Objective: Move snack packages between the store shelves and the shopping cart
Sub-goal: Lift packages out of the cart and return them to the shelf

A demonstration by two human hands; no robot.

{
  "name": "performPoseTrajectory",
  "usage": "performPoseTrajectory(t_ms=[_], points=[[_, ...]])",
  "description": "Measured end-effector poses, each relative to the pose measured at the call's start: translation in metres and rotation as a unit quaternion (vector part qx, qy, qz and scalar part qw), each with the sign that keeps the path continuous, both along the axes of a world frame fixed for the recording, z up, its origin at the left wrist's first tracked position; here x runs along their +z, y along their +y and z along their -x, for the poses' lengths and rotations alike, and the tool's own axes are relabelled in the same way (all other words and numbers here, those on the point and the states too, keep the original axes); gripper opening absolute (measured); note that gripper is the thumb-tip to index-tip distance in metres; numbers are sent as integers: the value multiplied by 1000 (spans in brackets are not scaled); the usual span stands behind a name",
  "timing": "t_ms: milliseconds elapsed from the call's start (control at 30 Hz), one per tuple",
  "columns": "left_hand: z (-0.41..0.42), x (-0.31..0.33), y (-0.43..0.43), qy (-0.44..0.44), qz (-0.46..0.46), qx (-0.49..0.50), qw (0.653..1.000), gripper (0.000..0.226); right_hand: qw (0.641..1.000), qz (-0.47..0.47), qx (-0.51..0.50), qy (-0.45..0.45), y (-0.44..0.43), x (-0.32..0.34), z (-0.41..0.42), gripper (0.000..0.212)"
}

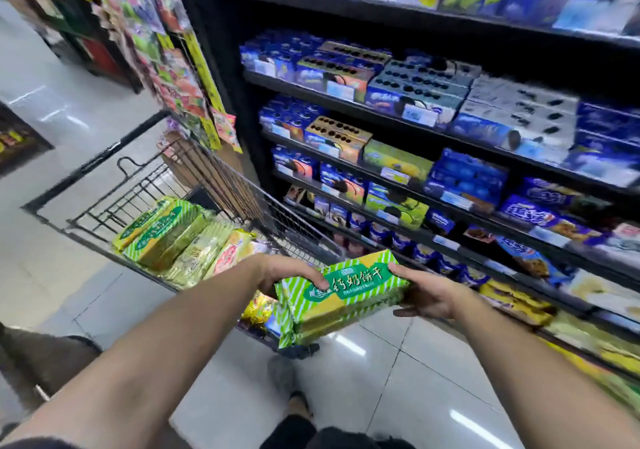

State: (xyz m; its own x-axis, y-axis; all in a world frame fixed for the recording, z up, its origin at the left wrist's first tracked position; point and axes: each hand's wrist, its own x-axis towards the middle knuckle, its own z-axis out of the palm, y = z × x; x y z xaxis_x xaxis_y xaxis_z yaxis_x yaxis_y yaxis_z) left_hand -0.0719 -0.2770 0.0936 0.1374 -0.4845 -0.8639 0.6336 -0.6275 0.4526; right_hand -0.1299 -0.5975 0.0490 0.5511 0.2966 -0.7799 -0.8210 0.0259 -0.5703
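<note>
Between the cart (194, 171) and the shelves (433, 185), we grip the green biscuit pack (341, 296) at both ends, left hand (287, 272) and right hand (427, 292) curled round it. We keep it level and set it down flat, wherever it goes.

both hands (360, 289) grip green biscuit pack (343, 296) | above floor | cart (242, 185) just left | shelves (450, 130) right

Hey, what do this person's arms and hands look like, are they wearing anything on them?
The left forearm and right forearm are bare, with no sleeve in view. The left hand and right hand have no gloves, and no watch, bracelet or ring shows.
</note>
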Motion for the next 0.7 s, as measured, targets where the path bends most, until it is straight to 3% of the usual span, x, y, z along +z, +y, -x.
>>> performPoseTrajectory(t_ms=[133, 267, 367, 567, 700], points=[[22, 7, -87, -15, -22, -48, 998, 57, 998, -10, -58, 14, -68, 14, 71, 70], [32, 9, -167, -2, 56, 12, 998, 74, 981, -4, -196, 3, -132, 28, 131, 48], [32, 1, -214, 51, 94, 64, 992, 73, 951, -13, -307, -14, -169, 38, 176, 43], [57, -8, -313, 65, 142, 12, 988, 95, 875, 43, -479, -63, -210, 48, 257, 59], [99, 4, -376, 8, 132, -56, 990, 74, 818, 72, -566, -75, -226, 51, 308, 71]])
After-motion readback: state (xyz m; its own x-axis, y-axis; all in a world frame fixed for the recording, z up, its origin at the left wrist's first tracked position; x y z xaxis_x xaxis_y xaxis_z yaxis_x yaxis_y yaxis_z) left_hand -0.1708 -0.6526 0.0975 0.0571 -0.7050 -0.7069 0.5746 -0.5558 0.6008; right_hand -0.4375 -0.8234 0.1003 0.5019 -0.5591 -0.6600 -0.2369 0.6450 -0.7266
